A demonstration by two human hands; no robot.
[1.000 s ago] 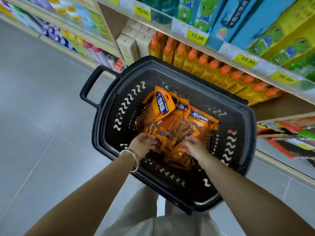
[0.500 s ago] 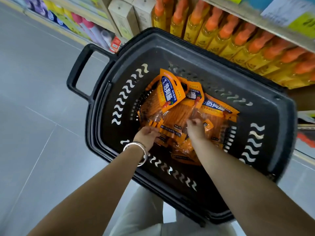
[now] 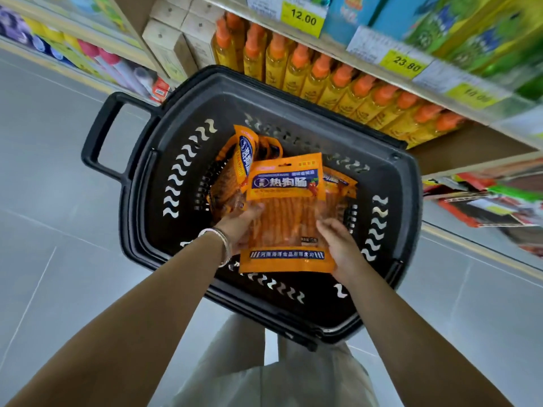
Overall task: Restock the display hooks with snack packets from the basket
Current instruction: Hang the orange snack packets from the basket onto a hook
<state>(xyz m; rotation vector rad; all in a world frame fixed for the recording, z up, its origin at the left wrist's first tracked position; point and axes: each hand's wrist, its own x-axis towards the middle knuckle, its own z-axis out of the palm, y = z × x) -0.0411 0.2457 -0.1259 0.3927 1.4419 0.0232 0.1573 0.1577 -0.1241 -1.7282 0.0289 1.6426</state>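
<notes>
A black plastic basket [image 3: 390, 218] stands on the floor in front of me. Several orange snack packets [image 3: 235, 174] lie in it, one standing on edge at the back left. I hold one flat orange packet [image 3: 286, 198] with a blue label above the pile, face up. My left hand [image 3: 239, 227], with a silver bracelet at the wrist, grips its left edge. My right hand [image 3: 338, 245] grips its lower right edge, fingers curled over the front.
A shelf of yellow bottles with orange caps [image 3: 332, 80] runs right behind the basket, under price tags [image 3: 302, 17]. Hanging packets on display hooks [image 3: 482, 198] show at the right edge. Grey tiled floor [image 3: 58, 230] stretches to the left. The basket handle [image 3: 101, 139] sticks out left.
Both hands were digging in the pile; now they have lifted one packet out of it and hold it flat above the others. The view has tilted up toward the shelf.
</notes>
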